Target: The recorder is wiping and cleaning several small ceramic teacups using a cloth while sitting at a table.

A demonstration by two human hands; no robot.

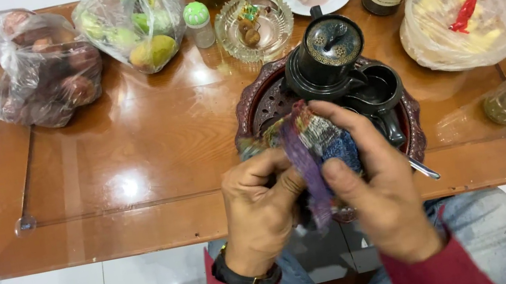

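We see both hands closed around a multicoloured patchwork cloth held over the near edge of the wooden table. The left hand grips its lower left part with curled fingers; the right hand pinches the upper fold, thumb on top. The cloth hangs with its long axis roughly vertical between them, just in front of the dark teapot on the round carved tray, nearer the right hand.

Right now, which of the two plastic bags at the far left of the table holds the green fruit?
The bag of green fruit, nearer the table's middle; the corner bag holds dark reddish-brown fruit.
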